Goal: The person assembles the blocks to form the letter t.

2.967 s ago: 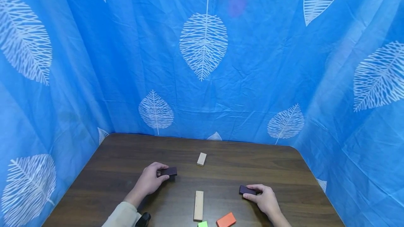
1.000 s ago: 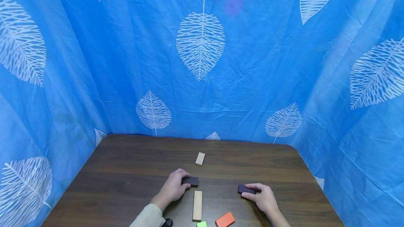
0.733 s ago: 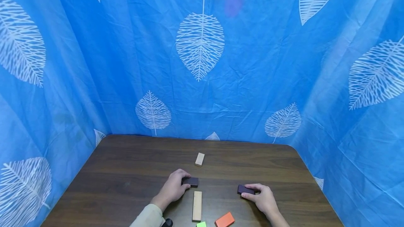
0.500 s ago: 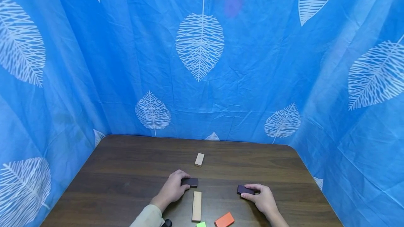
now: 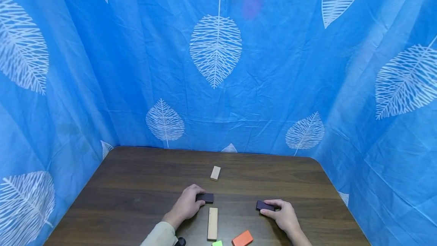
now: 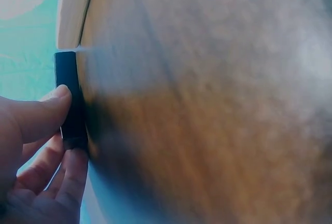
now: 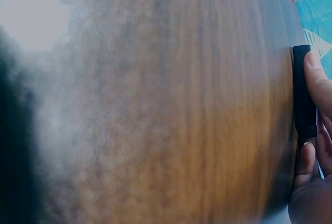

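My left hand (image 5: 186,204) grips a dark rectangular block (image 5: 207,198) between thumb and fingers, low over the table near its middle. In the left wrist view this dark block (image 6: 72,99) has the thumb on one side and fingertips at its end. Just in front of it lies a long pale wooden block (image 5: 212,224). Off to the right, my right hand (image 5: 286,215) pinches a second dark block (image 5: 265,205). The right wrist view shows that block (image 7: 304,89) at the edge of the picture, held by thumb and fingers; part of the hand is cut off there.
On the brown wooden table (image 5: 153,170), a short pale block (image 5: 215,173) lies farther back. An orange block (image 5: 242,238) and a partly cut-off green block (image 5: 217,243) lie near the front. Blue leaf-patterned cloth (image 5: 259,71) hangs around the table's back and sides.
Since three seconds ago, my left hand has carried its dark block right and nearer, to just behind the long pale block. Over the last second both hands stay nearly still.
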Tool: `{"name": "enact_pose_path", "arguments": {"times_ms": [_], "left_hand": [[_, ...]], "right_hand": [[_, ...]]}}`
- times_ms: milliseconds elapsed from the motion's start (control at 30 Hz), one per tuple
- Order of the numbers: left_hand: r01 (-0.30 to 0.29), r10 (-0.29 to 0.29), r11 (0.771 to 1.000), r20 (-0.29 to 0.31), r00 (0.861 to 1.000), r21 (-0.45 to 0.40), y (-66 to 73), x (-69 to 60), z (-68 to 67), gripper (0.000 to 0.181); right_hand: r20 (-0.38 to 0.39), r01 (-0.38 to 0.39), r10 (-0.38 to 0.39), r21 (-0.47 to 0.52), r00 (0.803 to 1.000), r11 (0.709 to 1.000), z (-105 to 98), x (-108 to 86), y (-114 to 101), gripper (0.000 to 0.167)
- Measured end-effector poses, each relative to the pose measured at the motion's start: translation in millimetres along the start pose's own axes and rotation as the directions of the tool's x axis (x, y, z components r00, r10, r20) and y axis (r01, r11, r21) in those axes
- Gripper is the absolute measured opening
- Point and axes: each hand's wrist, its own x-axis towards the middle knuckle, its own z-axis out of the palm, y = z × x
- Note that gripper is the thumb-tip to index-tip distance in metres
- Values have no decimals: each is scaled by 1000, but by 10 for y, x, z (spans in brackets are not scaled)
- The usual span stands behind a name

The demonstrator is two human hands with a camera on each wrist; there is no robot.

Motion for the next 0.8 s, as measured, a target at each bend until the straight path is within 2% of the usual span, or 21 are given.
{"name": "enact_pose_path", "arguments": {"times_ms": [300,567,800], "left_hand": [[-3,3,1000,8,1000,18,-1,-9,-5,26],[22,-21,999,13,1000,-37,65,-23,-93,48],[-26,27,998,22,999,-49,119,-69,-167,56]], "right_hand": [[5,-6,6,1,1000,1000,2,-8,-28,40],[15,-17,17,2,1000,1000,0,-1,-27,41],[4,-16,16,-6,1000,1000,2,15,2,41]]}}
